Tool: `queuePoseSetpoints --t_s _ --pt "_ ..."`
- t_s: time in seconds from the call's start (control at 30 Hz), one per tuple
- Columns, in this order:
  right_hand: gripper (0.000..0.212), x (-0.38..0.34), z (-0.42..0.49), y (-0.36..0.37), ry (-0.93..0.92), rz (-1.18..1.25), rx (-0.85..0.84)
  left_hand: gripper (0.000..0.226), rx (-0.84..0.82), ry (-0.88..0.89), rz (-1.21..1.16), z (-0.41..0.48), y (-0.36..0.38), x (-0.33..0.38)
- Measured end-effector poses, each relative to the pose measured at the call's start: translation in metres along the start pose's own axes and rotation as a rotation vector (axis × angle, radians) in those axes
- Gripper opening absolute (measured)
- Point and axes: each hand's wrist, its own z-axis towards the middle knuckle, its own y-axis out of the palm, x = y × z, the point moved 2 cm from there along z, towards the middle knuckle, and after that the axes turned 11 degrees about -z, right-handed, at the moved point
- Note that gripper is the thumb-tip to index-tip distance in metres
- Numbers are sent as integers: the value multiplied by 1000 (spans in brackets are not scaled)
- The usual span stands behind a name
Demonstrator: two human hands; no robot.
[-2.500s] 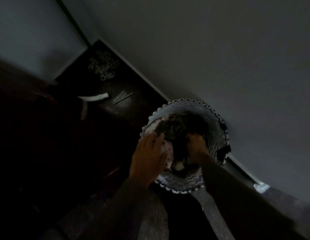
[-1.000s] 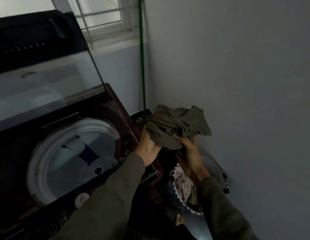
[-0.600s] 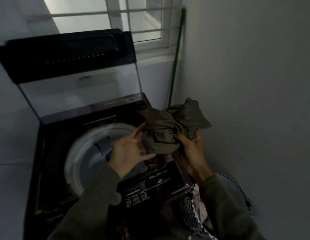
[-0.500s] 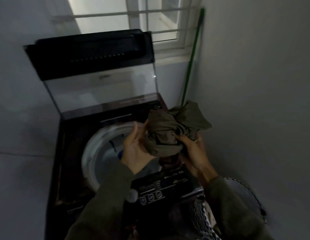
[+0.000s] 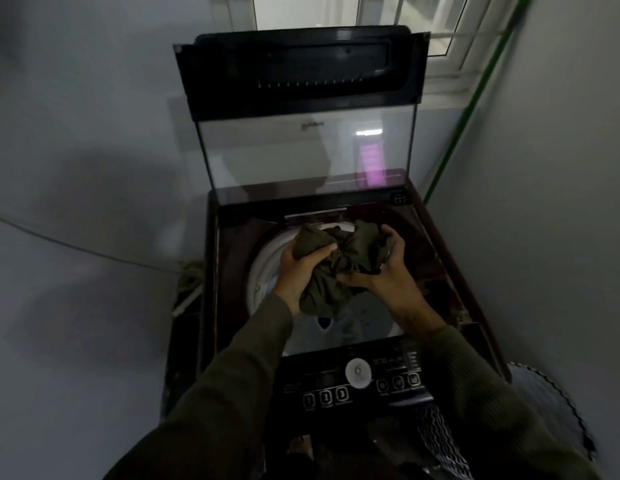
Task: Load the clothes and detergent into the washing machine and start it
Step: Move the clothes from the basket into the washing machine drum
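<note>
Left hand (image 5: pixel 298 271): fingers curled into bunched olive-green garment (image 5: pixel 350 252), gripping its left side. Right hand (image 5: pixel 393 271): thumb and fingers clamped on the right side of the same bundle. Garment held in the air directly over the open drum (image 5: pixel 263 271) of the top-loading washing machine (image 5: pixel 228 244), lower folds hanging toward the opening; contact with rim not discernible. Something pale with a blue patch lies inside the drum. Glass lid (image 5: pixel 301 154) raised upright behind. Control panel (image 5: pixel 353 381) in front, under the forearms. Patterned laundry basket (image 5: pixel 551 403) beside machine, lower right. Green pole (image 5: pixel 469 105) leans in the corner
</note>
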Motion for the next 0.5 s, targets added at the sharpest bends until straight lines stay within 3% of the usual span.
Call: queuePoseSetpoints --t_s 0.07,0.23,0.33,0.4,0.5 --pt "117 1 5 9 22 -84 -65 35 13 29 89 6 -17 -1" --pt "92 16 23 42 -5 -308 -303 53 -11 28 199 20 -42 -29" --pt "96 39 38 49 8 -491 -344 42 39 -90 197 29 -48 -51" --pt "85 53 48 48 0 -593 -353 30 2 -170 226 35 -50 -63" --pt "73 75 61 49 -5 -686 -372 44 -9 -295 293 47 -59 -77"
